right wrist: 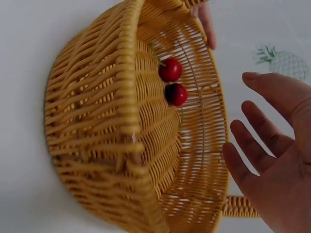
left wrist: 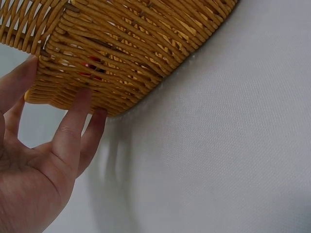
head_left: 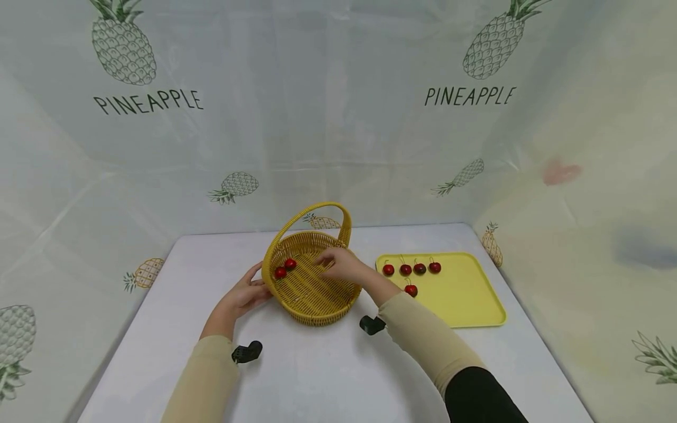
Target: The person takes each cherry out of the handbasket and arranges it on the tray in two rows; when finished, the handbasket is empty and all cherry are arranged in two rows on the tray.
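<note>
A yellow-brown wicker basket (head_left: pixel 317 305) with an arched handle (head_left: pixel 346 226) stands near the middle of the table. Two dark red cherries (right wrist: pixel 171 70) lie side by side inside it, toward its left in the head view. My left hand (head_left: pixel 244 296) is at the basket's left side; in the left wrist view its spread, mostly straight fingers (left wrist: pixel 73 124) touch the outer wicker wall. Over the basket's right part hovers my right hand (head_left: pixel 342 265), holding nothing. Its fingers are loosely bent and apart in the right wrist view.
To the basket's right lies a yellow tray (head_left: pixel 465 299) with several stemmed cherries (head_left: pixel 419 269) at its left and back. Both rest on a white table (head_left: pixel 317 376). Behind it hangs a pale sheet (head_left: pixel 317 117) printed with pineapples.
</note>
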Demonstrator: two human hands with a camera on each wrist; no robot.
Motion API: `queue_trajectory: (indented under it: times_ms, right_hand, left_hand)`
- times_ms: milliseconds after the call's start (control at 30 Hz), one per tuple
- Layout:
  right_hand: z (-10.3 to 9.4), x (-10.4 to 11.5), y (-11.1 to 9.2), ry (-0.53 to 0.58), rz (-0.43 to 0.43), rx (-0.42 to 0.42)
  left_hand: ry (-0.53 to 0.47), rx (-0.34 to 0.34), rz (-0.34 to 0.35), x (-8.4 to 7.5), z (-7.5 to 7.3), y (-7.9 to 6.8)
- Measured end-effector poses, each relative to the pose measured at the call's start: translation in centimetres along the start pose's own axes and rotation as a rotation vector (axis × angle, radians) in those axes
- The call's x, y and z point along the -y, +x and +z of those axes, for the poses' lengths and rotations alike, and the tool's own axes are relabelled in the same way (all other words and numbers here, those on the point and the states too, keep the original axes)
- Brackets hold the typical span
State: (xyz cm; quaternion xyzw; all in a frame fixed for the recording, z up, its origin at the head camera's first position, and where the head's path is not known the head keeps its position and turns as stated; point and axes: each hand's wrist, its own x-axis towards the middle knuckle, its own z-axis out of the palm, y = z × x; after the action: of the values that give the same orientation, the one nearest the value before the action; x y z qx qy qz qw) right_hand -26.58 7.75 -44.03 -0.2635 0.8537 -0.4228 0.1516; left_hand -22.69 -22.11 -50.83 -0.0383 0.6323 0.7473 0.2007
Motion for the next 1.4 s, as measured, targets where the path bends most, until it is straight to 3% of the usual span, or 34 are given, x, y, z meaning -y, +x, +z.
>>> queue_trajectory:
  times_ms: [600,867,1400]
  right_hand:
    - [2.0,0.8,4.6,-0.059,0.058,0.067]
    - [3.1,0.1,6.4,-0.086,0.073,0.107]
    - [4.6,-0.9,8.5,-0.116,0.115,0.037]
  left_hand:
    - [0.001,-0.002,0.003,-0.3,0.2,-0.3]
    - [0.011,0.010,0.015,-0.2,0.0,-0.3]
    - [0.012,-0.009,0.007,0.0,0.1,-0.2]
